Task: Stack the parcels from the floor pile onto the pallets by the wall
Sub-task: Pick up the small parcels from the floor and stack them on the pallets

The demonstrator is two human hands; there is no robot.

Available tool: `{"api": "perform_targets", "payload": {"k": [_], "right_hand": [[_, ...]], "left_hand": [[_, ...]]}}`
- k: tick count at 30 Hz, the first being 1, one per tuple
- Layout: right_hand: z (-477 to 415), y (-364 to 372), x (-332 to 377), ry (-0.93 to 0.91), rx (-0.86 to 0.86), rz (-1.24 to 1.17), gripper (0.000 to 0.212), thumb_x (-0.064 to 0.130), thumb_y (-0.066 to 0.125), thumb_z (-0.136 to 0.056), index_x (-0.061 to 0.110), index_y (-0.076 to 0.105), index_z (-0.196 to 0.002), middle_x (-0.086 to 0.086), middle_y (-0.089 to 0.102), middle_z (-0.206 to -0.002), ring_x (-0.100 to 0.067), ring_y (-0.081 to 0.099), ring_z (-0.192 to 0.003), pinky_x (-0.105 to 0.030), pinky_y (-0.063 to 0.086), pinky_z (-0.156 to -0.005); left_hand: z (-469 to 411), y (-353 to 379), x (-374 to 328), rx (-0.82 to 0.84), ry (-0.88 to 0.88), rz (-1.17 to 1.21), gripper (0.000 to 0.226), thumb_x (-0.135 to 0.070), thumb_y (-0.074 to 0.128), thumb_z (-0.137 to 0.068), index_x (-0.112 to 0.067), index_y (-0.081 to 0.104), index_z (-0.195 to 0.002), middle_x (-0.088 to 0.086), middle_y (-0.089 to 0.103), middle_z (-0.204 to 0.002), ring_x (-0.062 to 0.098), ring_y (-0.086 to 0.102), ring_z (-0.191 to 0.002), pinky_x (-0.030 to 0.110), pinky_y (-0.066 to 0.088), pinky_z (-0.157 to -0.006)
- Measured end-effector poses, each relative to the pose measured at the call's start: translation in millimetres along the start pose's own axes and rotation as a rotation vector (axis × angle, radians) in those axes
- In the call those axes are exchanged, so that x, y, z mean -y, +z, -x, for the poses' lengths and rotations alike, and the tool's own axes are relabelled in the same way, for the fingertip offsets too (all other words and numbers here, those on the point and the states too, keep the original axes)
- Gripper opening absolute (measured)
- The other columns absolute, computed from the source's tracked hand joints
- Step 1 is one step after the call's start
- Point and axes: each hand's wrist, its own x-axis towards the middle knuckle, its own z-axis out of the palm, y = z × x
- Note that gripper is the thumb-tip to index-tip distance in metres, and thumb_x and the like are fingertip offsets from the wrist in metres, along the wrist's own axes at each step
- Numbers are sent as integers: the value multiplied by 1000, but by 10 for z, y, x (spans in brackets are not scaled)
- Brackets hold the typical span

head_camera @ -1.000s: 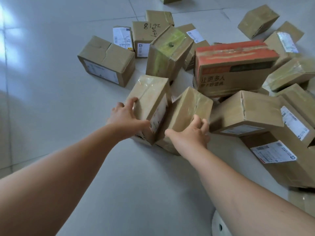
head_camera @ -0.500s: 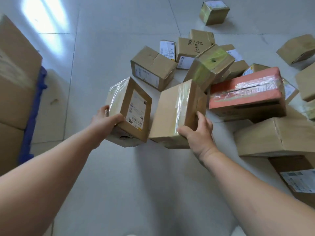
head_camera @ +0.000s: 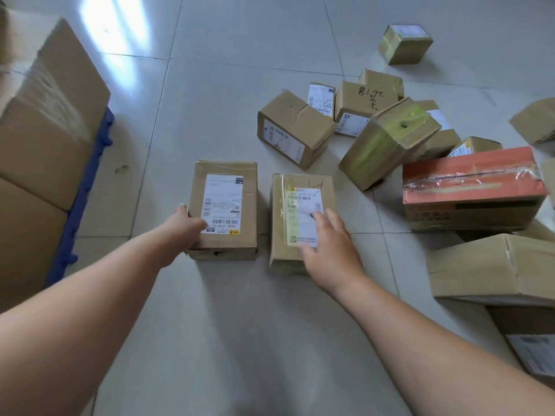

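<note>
Two brown parcels lie flat on the tiled floor with their labels facing up. My left hand (head_camera: 187,228) grips the near left corner of the left parcel (head_camera: 231,181), thumb on its top face. My right hand (head_camera: 330,250) rests with fingers spread and straight on the near part of the right parcel (head_camera: 300,187), partly covering its taped label. The floor pile (head_camera: 387,139) lies beyond and to the right. A blue pallet (head_camera: 78,202) stands at the left with large cartons (head_camera: 45,130) stacked on it.
An orange-topped carton (head_camera: 471,187) and a long brown carton (head_camera: 495,265) lie at the right. A tilted parcel with yellow tape (head_camera: 390,142) leans in the pile. One small box (head_camera: 404,43) sits apart at the back. Bare floor separates the two parcels from the pallet.
Both parcels were held up off the floor, one in each hand; now they lie flat side by side, label up, left of the pile. My right hand has let go and lies flat on top.
</note>
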Motion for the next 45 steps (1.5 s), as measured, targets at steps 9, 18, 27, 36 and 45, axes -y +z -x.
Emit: {"api": "perform_targets", "payload": {"k": [9,18,27,36,45], "right_hand": [[-171,-119,-457,672,138,-571,82,52,59,-93,18,20,-156,-5,31,-158,-32,38,-139,-43,34,-108],[-381,-5,-361,677,131,-1021,48,42,64,-92,36,41,-134,6,56,-115,-22,51,-102,-58,30,-101],[-459,-129,-40,533,-80,-1209,29,41,66,-86,36,54,-112,0,66,-118,-26,61,-112,-43,43,-91],[-558,-618,641,290,3,-1284,43,49,67,-80,32,63,-120,2,70,-117,-16,66,-105,-36,55,-81],[-225,-1014,1861,95,183,-1228,36,47,65,-86,26,64,-115,-1,71,-110,-17,68,-96,-37,56,-79]], "left_hand": [[-95,15,67,68,-179,90,63,-51,63,-90,-17,45,-139,8,55,-131,29,54,-114,44,44,-90],[-81,99,-27,144,-179,497,28,-42,68,-85,-24,62,-106,-2,65,-106,19,59,-99,40,38,-106],[236,-95,-70,127,-154,794,65,-45,73,-72,-24,52,-130,9,56,-130,32,59,-109,48,53,-79],[867,-729,-404,-92,-49,965,53,-42,70,-81,-25,52,-128,4,64,-115,26,63,-101,51,49,-91],[1787,-1838,-414,-426,67,964,61,-36,74,-80,-26,42,-131,7,62,-111,23,62,-90,37,52,-70]]}}
